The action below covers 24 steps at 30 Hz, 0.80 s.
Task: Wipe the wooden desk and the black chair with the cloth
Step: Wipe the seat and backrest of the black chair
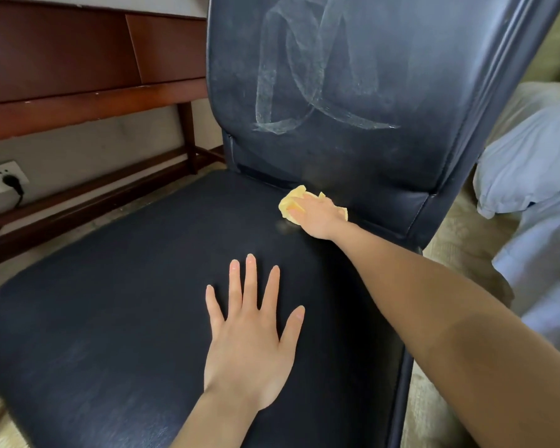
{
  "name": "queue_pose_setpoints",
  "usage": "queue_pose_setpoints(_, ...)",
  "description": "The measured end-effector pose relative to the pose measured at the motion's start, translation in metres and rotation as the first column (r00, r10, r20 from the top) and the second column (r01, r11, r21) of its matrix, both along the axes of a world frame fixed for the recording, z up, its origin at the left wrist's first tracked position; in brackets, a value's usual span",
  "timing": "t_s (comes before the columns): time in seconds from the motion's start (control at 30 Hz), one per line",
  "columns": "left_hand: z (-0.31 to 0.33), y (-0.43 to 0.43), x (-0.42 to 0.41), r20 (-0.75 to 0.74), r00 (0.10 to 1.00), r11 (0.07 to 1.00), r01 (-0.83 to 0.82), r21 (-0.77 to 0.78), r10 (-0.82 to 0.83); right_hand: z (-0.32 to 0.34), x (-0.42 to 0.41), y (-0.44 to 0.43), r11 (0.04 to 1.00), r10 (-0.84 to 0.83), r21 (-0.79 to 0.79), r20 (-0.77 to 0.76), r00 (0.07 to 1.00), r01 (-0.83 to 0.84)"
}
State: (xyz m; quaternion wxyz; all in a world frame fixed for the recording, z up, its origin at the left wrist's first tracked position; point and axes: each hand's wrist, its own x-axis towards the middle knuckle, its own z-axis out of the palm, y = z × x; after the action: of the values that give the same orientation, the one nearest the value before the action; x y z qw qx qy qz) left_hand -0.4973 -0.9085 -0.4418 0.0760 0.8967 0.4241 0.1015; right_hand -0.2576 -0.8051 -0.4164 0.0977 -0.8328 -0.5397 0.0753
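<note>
Right hand cupped over the bunched yellow cloth, fingers curled round it, pressing it down at the back edge of the chair seat, toward its right rear corner and just under the backrest. Left hand spread flat mid-seat, fingers apart, holding nothing.

We judge the seat wipe is underway. To do it well, we would run the cloth along the seam where dirt gathers. Then we would draw overlapping strokes forward, lifting the left hand out of the path. Pale looping streaks on the backrest suggest it wants another pass.

Surface dark, smooth, leather-like, faintly dusty. Wooden desk behind at left, wall socket with plug below it. Carpet underfoot. Pale bedding at right.
</note>
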Motion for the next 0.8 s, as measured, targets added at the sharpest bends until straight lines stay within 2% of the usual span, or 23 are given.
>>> queue_pose_setpoints(0.27,-0.003,0.013,-0.008,0.007,1.000,0.999,0.023,0.036,-0.024,-0.001,-0.011,0.036,0.988,0.146,0.050,0.051,0.988,-0.149)
queue_pose_setpoints(0.43,-0.003,0.024,-0.023,-0.038,0.998,0.996,0.045,0.072,-0.043,-0.005,0.002,0.013,0.986,0.162,0.022,0.054,0.985,-0.163)
queue_pose_setpoints(0.6,0.002,0.038,-0.036,-0.096,0.994,0.992,0.055,0.109,-0.045,-0.006,0.012,-0.044,0.997,0.050,0.065,0.036,0.998,-0.052)
queue_pose_setpoints(0.8,0.008,0.052,-0.053,-0.166,0.984,0.987,0.082,0.139,-0.059,-0.016,0.005,-0.135,0.998,-0.043,0.038,0.006,0.999,0.043)
